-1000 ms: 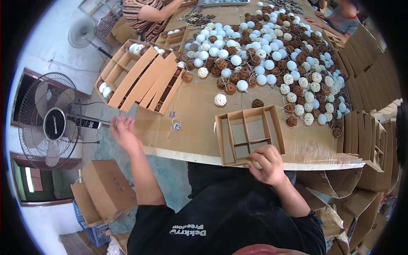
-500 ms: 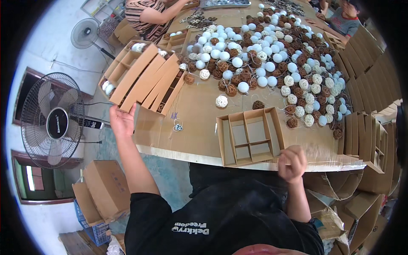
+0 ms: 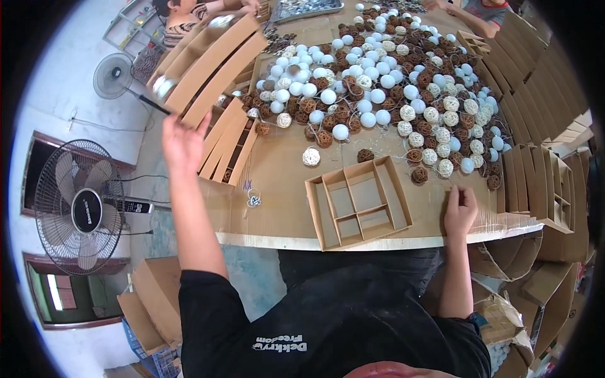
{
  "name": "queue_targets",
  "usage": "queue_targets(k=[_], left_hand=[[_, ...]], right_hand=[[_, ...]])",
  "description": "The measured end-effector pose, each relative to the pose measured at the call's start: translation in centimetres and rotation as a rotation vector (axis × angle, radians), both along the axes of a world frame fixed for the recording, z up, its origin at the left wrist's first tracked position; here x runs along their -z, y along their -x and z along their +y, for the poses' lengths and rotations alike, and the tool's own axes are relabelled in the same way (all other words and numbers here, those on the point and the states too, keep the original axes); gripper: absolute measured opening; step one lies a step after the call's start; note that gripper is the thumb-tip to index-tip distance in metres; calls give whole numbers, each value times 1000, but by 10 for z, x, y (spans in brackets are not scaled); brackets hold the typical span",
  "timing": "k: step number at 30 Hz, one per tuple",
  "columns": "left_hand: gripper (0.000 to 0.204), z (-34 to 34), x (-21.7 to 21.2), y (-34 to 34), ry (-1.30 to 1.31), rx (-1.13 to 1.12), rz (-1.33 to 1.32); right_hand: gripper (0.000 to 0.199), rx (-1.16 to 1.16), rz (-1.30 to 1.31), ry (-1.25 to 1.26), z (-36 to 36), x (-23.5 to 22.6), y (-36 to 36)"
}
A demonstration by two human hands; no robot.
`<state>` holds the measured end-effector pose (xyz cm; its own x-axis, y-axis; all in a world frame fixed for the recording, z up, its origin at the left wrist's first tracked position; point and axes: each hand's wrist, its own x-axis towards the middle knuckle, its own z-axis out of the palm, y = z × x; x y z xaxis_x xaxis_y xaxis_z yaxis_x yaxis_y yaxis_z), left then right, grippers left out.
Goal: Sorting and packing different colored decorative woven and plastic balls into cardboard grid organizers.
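My left hand (image 3: 184, 143) grips the near end of divided cardboard trays (image 3: 222, 75), apparently two stacked together, held tilted at the left. White balls show in their compartments. Below them, more filled cardboard trays (image 3: 222, 142) stand stacked on the table. In front of me, a divided cardboard tray (image 3: 358, 203) with bare compartments lies at the table's near edge. To its right, my right hand (image 3: 461, 213) rests at the table with its fingers curled together and nothing visible in them. A white woven ball (image 3: 311, 157) and a brown woven ball (image 3: 365, 155) lie just beyond this tray.
A broad heap of white, cream and brown balls (image 3: 378, 94) on wires covers the table's middle. Stacked cardboard trays (image 3: 535, 183) line the right side. A small wire bundle (image 3: 254, 200) lies near the left edge. Fans (image 3: 85, 205) stand left; co-workers (image 3: 183, 19) sit across.
My left hand has raised the upper trays away from the stack, up and farther off. My right hand has left the divided tray's corner and moved right and forward onto the table.
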<state>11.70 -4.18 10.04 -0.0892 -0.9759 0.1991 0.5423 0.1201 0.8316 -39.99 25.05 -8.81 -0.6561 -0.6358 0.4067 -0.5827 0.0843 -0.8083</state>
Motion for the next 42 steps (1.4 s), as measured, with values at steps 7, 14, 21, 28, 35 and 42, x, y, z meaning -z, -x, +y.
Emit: queue_targets(k=[7,14,21,28,35,42], left_hand=[[38,-81,7,196,-96,243,31],[34,-131,42,392,-183,319,66],[52,-152,64,493,-222,315,122],[49,-160,56,521,-274,352,78],[46,-166,33,485,-229,429,-212],[40,-16,-6,348,363,874,-890]], right_hand=[[12,23,8,-123,-7,-17,-16],[10,3,110,-149,-9,-22,-17],[15,-40,164,-159,-15,-23,-17],[19,-13,218,-208,-19,-25,-12],[20,-40,207,-222,-21,-26,-18],[21,5,145,-218,-15,-19,-13]])
